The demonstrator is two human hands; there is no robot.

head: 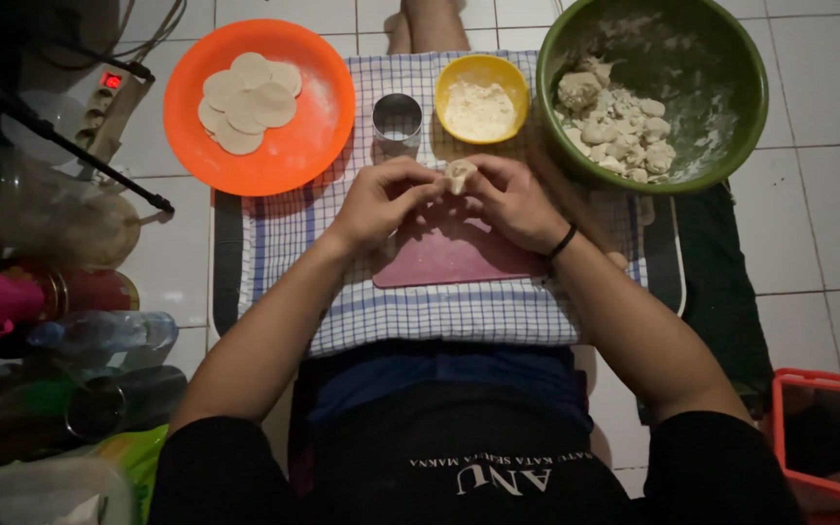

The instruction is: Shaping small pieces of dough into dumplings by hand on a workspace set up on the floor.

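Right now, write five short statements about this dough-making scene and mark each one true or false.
1. Both hands, left hand and right hand, pinch one small piece of dough. True.
2. The orange plate holds flat dough rounds. True.
3. The yellow bowl is empty. False: it holds white flour.
4. The metal ring cutter stands between the orange plate and the yellow bowl. True.
5. The green bowl sits on the person's left. False: it is on their right, with dough lumps inside.

place: home floor | cues: white floor tiles (pixel 828 87), checked cloth (pixel 439 311), power strip (pixel 114 102), bottles (pixel 99 331)
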